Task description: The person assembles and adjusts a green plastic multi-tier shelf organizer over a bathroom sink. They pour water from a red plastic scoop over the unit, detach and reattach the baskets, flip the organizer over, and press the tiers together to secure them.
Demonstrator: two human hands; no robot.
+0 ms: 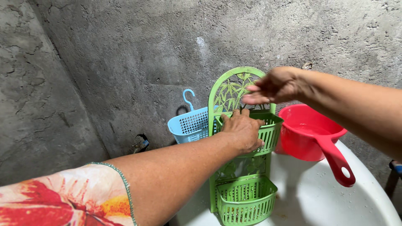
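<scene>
We see the scene from a single camera worn on the head, looking forward and slightly down along both outstretched arms toward a rough grey concrete wall (125,50) that meets a second wall in a corner at the left. The view sits close: the left forearm and its patterned sleeve (63,201) fill the lower left, the right arm enters from the right edge, and a green two-tier plastic rack (245,196) stands at arm's reach, centre frame.

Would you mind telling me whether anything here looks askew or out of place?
The green rack stands loose on the white lid, steadied by the left hand, instead of hanging on the wall. Nothing looks spilled or broken.
</scene>
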